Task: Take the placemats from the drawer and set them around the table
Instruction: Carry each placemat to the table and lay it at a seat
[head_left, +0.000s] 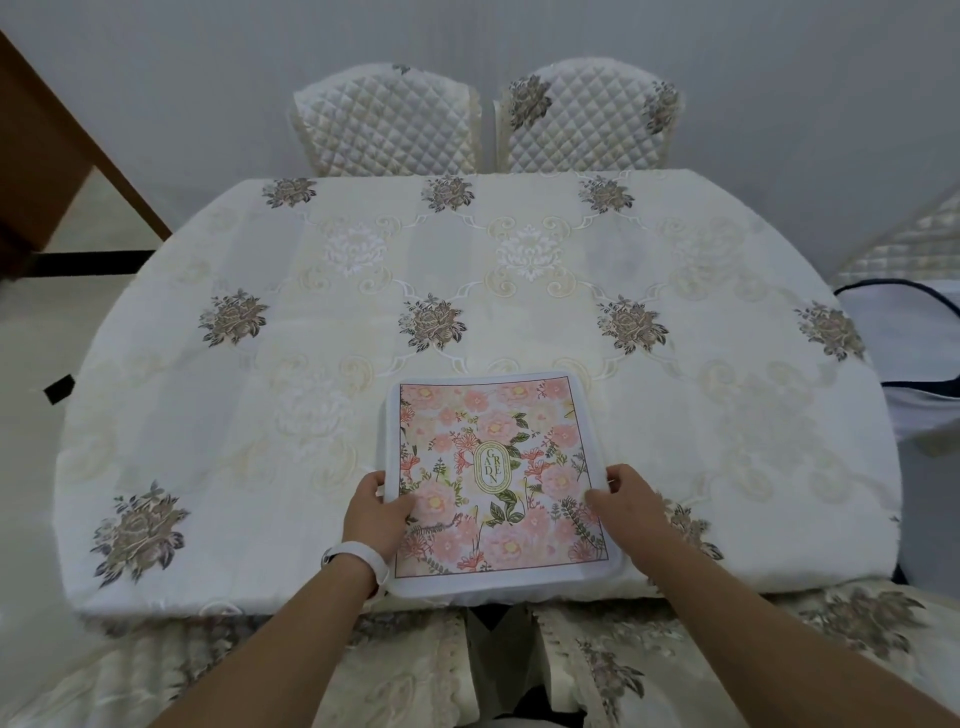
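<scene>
A square placemat (493, 467) with a pink flower print, a white border and a "GARDEN" label lies flat at the near edge of the table (363, 322), which wears a cream embroidered cloth. It may be a stack; I cannot tell. My left hand (376, 512), with a white wristband, grips the mat's left edge, thumb on top. My right hand (621, 499) grips the right edge the same way. The drawer is out of view.
Two quilted white chairs (387, 122) (587, 117) stand at the far side of the table. Two chairs with cream covers (395, 670) sit at the near side below my arms. A brown wooden cabinet (47, 156) is at the left, another chair (904, 332) at the right.
</scene>
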